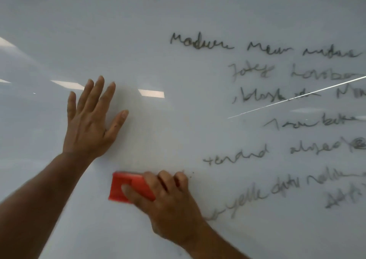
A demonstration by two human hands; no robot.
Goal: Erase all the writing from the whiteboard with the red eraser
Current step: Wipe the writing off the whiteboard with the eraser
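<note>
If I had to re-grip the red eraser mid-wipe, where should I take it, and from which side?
Grip the red eraser across its long edges, coming from the right as the right hand does now: thumb on the lower edge, fingers over the top. It lies flat on the whiteboard, so only its back and edges are reachable.

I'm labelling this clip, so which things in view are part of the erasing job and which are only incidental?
Part of the job:
red eraser
right hand gripping it
whiteboard
black handwriting on its right side

Incidental:
left hand flat on the board
ceiling light reflections
</note>
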